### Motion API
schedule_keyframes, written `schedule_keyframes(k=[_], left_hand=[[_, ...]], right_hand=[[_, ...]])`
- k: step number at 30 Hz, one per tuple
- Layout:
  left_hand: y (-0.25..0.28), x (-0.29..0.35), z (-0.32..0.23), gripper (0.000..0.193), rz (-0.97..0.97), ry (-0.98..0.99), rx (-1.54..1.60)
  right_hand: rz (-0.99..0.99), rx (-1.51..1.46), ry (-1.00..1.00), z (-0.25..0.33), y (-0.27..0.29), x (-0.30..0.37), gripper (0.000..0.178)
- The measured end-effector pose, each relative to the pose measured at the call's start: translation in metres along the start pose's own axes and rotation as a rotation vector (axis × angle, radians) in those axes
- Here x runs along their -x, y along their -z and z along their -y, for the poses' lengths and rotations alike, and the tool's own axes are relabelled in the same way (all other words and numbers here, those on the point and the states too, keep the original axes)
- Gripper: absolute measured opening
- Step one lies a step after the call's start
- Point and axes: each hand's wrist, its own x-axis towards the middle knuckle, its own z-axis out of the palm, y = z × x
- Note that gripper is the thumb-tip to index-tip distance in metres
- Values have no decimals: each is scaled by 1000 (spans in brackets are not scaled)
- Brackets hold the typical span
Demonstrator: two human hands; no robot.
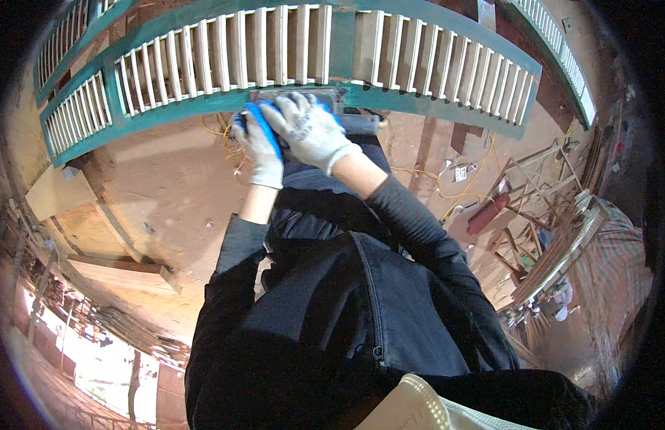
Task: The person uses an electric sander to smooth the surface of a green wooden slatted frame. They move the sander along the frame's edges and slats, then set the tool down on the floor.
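Observation:
Ahead of me lies a long teal shutter panel (pixel 342 46) with pale wooden slats. At its near edge, my left hand (pixel 261 149) and my right hand (pixel 308 135) press side by side, both in white gloves with blue palms. Their fingers bend over a dark grey flat block (pixel 334 97) that sits against the teal rail. The gloves hide most of that block, so its exact kind does not show. The right fingers partly overlap the left hand.
More slatted teal panels stand at the far left and far right (pixel 554 46). Yellow cord (pixel 467 192) winds across the dirt floor. Wooden boards (pixel 124 274) lie at the left, and wooden frames (pixel 515 251) with a red roll (pixel 488 213) at the right.

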Motion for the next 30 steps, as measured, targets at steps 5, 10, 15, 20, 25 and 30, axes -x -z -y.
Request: schedule_keyframes(k=[5,10,15,20,25,30], left_hand=[[-23,16,-12,22,-79,-29,-158],[-89,83,6,22,106,-78,-484],[-132,114,29,18,223,-160,-600],[-151,98,12,18,305,-277,-669],[-140,75,-7,15,196,-169,-580],[-147,108,34,18,99,-117,-464]], right_hand=[[191,-318,-169,-30,35,22,94],[358,-389,-340,-94,54,90,89],[225,-391,-328,-121,57,143,90],[194,-569,-720,-96,58,138,88],[281,-489,-601,-97,59,106,85],[501,-347,-545,-123,86,116,85]])
